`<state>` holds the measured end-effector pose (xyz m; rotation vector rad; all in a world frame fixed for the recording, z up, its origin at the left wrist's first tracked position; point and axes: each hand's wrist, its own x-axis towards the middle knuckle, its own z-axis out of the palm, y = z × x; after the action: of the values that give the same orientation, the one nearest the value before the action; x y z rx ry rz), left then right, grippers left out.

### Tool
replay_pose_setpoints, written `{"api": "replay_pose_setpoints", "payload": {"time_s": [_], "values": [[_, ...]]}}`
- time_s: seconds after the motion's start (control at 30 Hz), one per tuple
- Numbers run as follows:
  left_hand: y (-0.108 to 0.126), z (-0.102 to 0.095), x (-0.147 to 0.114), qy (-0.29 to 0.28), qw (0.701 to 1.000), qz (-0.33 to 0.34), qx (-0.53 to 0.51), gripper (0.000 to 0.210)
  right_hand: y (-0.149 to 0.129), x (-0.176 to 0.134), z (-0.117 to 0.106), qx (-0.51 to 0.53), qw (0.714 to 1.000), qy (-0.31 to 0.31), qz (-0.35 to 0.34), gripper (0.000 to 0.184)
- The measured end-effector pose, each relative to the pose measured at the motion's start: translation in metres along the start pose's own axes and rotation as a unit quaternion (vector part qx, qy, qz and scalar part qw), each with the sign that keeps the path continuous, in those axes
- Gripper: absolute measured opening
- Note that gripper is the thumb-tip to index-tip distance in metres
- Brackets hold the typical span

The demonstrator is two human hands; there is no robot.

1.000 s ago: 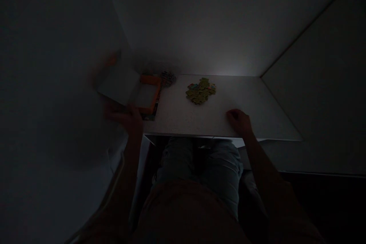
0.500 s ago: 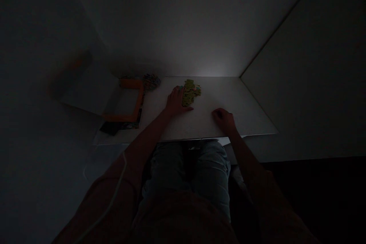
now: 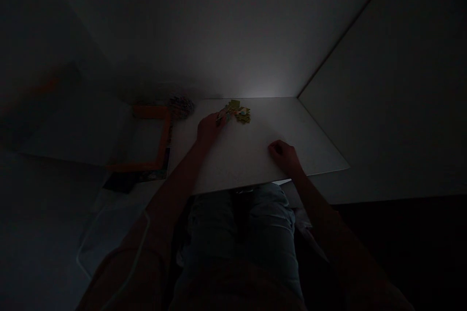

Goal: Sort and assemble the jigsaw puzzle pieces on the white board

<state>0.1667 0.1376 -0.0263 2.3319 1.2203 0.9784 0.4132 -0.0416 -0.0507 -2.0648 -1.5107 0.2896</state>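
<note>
Dim light leaves details hard to see. A small heap of green-backed jigsaw puzzle pieces (image 3: 243,115) lies near the back of the white table (image 3: 241,155); a few show a coloured picture side. At the heap's left edge, my left hand (image 3: 208,130) has its fingers closed around several puzzle pieces (image 3: 222,115). Farther right and closer to me, my right hand (image 3: 284,154) rests on the table in a loose curl, apart from the heap. Nothing shows in the hollow of its fingers.
On the left stands an orange-rimmed box (image 3: 162,138), beside a pale panel-like lid (image 3: 73,126). A dark flat piece (image 3: 120,182) lies under its near corner. Behind it is a mottled pile (image 3: 181,107). Walls rise at the back and right.
My left hand has gone from spread flat beside the heap to closed on some pieces, and the heap is smaller. The view has shifted slightly. My right hand keeps its pose.
</note>
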Motion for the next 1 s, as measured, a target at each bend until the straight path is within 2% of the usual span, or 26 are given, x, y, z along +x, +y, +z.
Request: {"api": "replay_pose_setpoints", "payload": {"time_s": [0.17,0.3,0.53,0.63,0.73,0.87,0.93,1.0], "values": [[-0.017,0.0,0.009,0.077,0.987,-0.096,-0.103,0.049,-0.001,0.0,-0.001,0.006,1.0,-0.003,0.006,0.027],[-0.029,0.005,0.017,0.076,0.977,-0.152,-0.131,0.048,0.001,0.0,0.0,0.007,1.0,0.003,-0.014,0.028],[-0.054,0.001,0.022,0.116,0.975,-0.134,-0.138,0.047,0.005,0.0,0.0,0.008,1.0,-0.007,-0.019,0.029],[-0.056,0.001,0.018,0.125,0.981,-0.121,-0.084,0.058,0.004,-0.001,-0.001,0.002,1.0,-0.016,-0.014,0.03],[-0.052,0.001,0.013,0.102,0.988,-0.118,0.005,0.067,0.001,0.004,0.001,0.014,1.0,-0.018,-0.015,0.032],[-0.043,-0.005,0.011,0.082,0.99,-0.094,0.068,0.055,-0.007,0.042,0.01,0.028,0.995,-0.005,-0.098,0.034],[-0.038,-0.008,0.013,0.08,0.993,-0.065,0.063,0.049,-0.015,0.074,0.018,0.007,0.99,0.002,-0.144,0.04],[-0.032,-0.009,0.013,0.06,0.996,-0.026,0.053,0.052,-0.024,0.111,0.029,-0.012,0.982,0.006,-0.19,0.049]]}}
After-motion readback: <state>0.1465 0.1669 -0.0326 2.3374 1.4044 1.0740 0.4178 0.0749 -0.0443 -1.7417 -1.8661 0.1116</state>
